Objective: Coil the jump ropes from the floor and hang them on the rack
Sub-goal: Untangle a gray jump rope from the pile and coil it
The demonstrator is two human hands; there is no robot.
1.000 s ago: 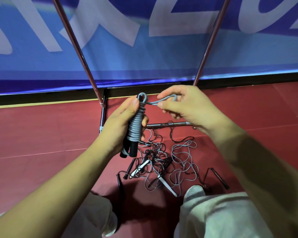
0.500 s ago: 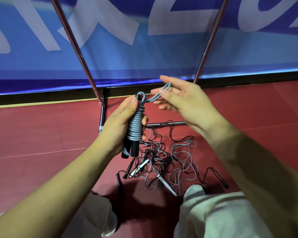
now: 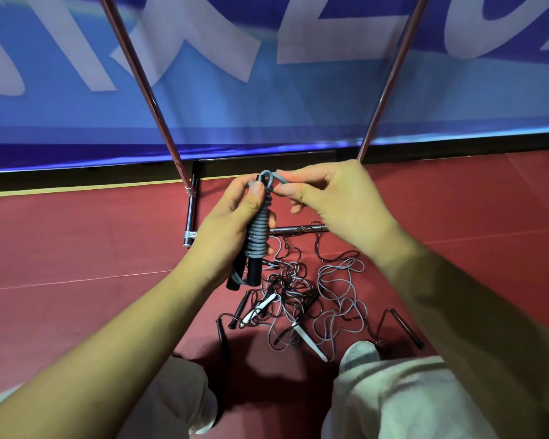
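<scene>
Now, left hand (image 3: 232, 226): grips the coiled rope (image 3: 259, 229), upright.
Right hand (image 3: 333, 201): pinches the loop (image 3: 274, 178) at its top.
Rack (image 3: 137, 74): straight ahead, behind both.

A single head-worn view looks forward and steeply down from above the red floor (image 3: 76, 248), close over a tangle of jump ropes (image 3: 308, 299) lying just ahead of the person's bent knees (image 3: 393, 394). It faces the rack (image 3: 191, 217), whose base sits just beyond the tangle and whose two poles rise out of the top edge. Behind the rack a blue banner (image 3: 267, 99) fills the upper half. No second view shares the scene
</scene>
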